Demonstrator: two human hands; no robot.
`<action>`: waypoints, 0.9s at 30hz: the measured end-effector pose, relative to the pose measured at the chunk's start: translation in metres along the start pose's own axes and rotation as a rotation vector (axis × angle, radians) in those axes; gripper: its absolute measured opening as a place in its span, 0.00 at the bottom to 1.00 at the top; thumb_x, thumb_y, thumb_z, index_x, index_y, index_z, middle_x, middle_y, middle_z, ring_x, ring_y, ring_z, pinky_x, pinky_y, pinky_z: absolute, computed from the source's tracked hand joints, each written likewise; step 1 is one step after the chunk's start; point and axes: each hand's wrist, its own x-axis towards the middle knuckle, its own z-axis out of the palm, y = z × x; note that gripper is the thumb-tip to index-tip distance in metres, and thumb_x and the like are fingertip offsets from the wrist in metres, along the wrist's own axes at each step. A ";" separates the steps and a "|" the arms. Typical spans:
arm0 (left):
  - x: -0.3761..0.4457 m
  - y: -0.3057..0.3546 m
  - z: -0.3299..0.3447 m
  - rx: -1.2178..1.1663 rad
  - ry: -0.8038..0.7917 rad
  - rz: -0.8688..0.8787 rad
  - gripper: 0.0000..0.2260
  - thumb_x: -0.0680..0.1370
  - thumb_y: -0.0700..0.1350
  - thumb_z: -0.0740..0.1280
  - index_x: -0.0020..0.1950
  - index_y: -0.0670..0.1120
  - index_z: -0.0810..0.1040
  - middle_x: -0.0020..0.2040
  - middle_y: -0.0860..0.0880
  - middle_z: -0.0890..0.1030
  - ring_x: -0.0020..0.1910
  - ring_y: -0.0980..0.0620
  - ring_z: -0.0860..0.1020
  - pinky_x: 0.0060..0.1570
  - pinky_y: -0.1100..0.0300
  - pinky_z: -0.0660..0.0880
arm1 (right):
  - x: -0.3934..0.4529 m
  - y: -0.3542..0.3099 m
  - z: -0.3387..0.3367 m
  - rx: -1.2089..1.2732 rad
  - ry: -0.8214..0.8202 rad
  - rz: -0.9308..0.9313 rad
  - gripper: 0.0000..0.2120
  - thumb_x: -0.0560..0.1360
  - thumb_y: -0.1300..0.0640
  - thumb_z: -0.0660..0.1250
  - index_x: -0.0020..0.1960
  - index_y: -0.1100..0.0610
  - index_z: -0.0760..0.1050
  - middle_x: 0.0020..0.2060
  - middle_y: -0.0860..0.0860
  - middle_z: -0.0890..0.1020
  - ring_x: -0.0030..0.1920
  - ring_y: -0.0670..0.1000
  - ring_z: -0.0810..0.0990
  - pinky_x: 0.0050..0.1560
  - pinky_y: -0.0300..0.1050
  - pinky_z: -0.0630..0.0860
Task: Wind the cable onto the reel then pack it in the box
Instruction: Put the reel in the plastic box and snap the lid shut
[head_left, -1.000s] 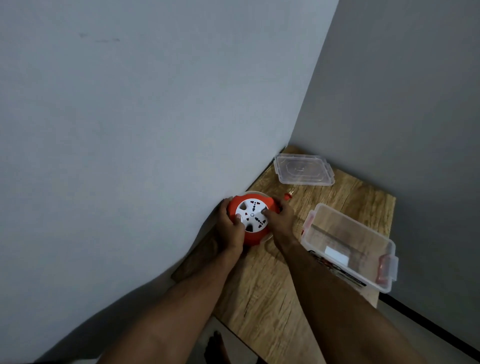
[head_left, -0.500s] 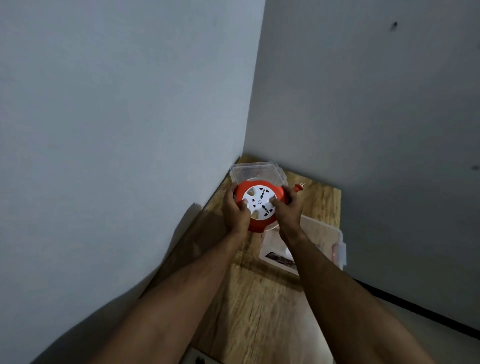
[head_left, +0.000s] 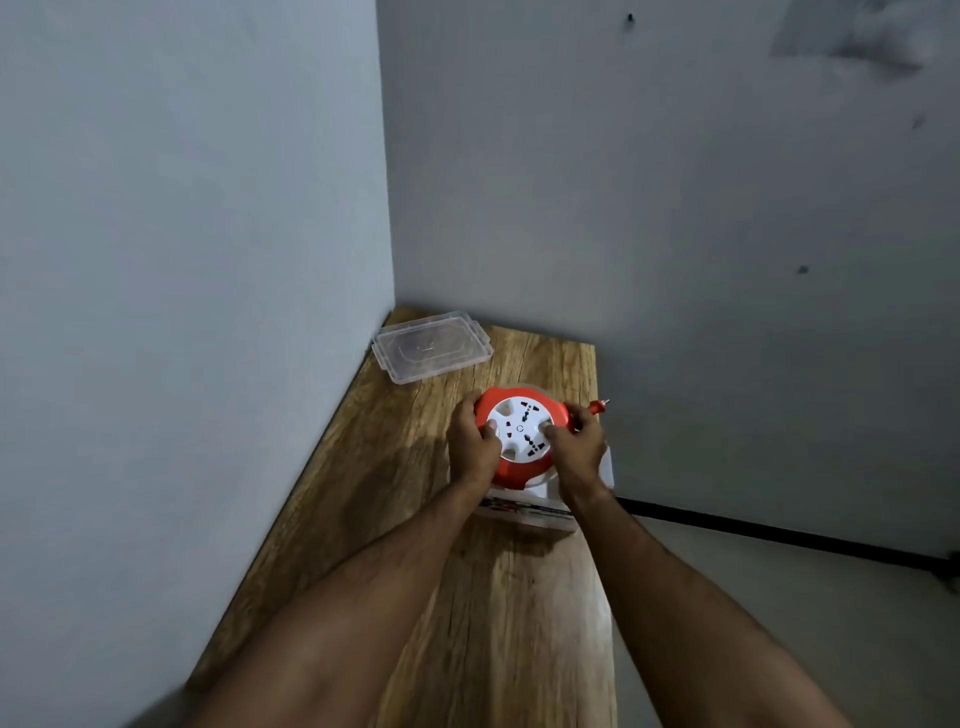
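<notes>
Both hands grip the reel (head_left: 519, 436) from either side: the left hand (head_left: 471, 446) curls round its left rim with the thumb on the white face, and the right hand (head_left: 577, 446) curls round the right rim, thumb likewise on the face. The reel is orange with a white socket plate facing up, dotted with dark socket holes and a small ring mark at its centre; no lettering on it can be read. A red plug (head_left: 598, 406) sticks out past the right hand's fingers, to the far right. The reel is held over the clear box (head_left: 524, 512), which sits under the hands and is mostly hidden by them; whether the reel touches the box floor I cannot tell. A dark printed label runs along the box's near wall, too blurred to read. The clear lid (head_left: 431, 347) lies flat in the far left corner, well apart from the box. All this sits on a wood-grain table (head_left: 498, 613) pushed into the corner of two grey walls, the right one marked with a few dark spots. A black skirting strip and pale floor show to the right. The forearms are cut off at the near edge.
</notes>
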 end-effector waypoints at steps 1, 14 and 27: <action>-0.001 -0.001 0.000 0.018 -0.011 -0.003 0.22 0.80 0.35 0.65 0.75 0.44 0.71 0.71 0.45 0.76 0.70 0.46 0.75 0.60 0.60 0.74 | 0.000 0.005 -0.002 -0.030 0.004 0.005 0.25 0.73 0.65 0.73 0.69 0.60 0.75 0.59 0.56 0.81 0.57 0.56 0.83 0.50 0.49 0.84; 0.000 -0.013 0.000 0.264 -0.153 0.000 0.23 0.79 0.34 0.67 0.74 0.43 0.72 0.69 0.46 0.76 0.68 0.49 0.75 0.51 0.72 0.69 | -0.008 0.010 -0.009 -0.603 0.015 0.010 0.27 0.71 0.56 0.75 0.67 0.62 0.74 0.58 0.58 0.84 0.58 0.61 0.83 0.55 0.51 0.79; 0.003 -0.020 0.004 0.390 -0.252 -0.030 0.26 0.80 0.35 0.67 0.78 0.42 0.67 0.75 0.45 0.70 0.74 0.46 0.69 0.63 0.60 0.72 | -0.009 0.028 -0.008 -0.666 -0.131 0.122 0.15 0.72 0.56 0.75 0.55 0.60 0.78 0.48 0.53 0.83 0.45 0.52 0.79 0.34 0.41 0.71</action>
